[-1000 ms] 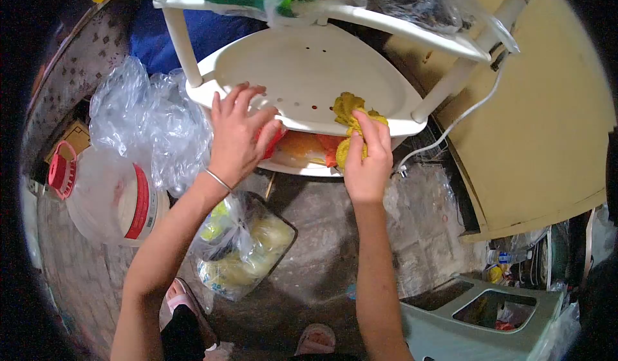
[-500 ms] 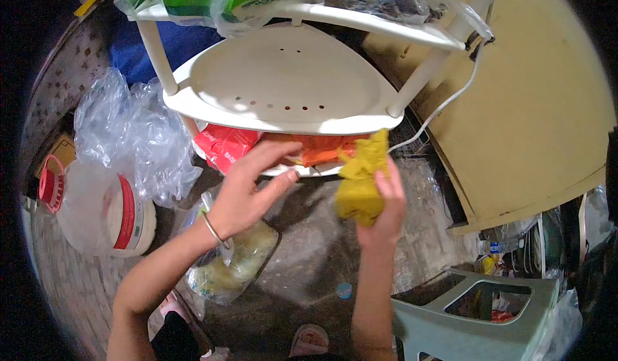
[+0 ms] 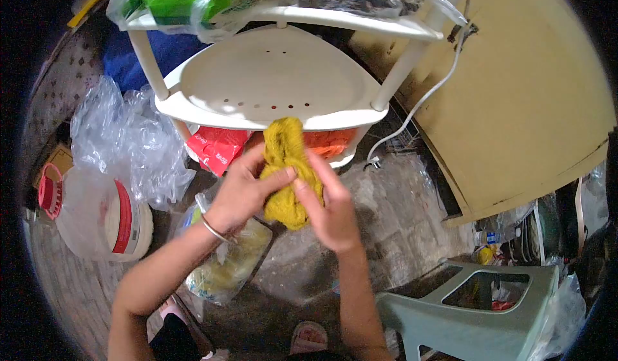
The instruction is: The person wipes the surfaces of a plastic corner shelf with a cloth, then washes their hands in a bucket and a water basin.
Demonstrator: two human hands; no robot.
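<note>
A crumpled yellow cloth (image 3: 286, 197) is bunched between my two hands, in front of the white plastic shelf (image 3: 277, 78). My left hand (image 3: 248, 190), with a bangle at the wrist, grips the cloth from the left, thumb across its middle. From the right, my right hand (image 3: 328, 206) pinches it, its thumb close to the left one. The cloth's upper end sticks up above the fingers and overlaps the shelf's front rim. Behind the hands, a red packet (image 3: 219, 147) and an orange bag (image 3: 331, 141) lie on the lower tier.
Left stand a large plastic jug (image 3: 96, 213) with a red cap and clear plastic bags (image 3: 132, 142). A filled clear bag (image 3: 228, 264) lies on the floor below my left forearm. A grey-green stool (image 3: 463, 309) is at lower right, a beige panel (image 3: 521, 103) and a white cable (image 3: 428, 94) above it.
My right hand has brought the yellow cloth leftward to my left hand. The left hand, empty and spread before, now holds the cloth too. The view has shifted slightly.
</note>
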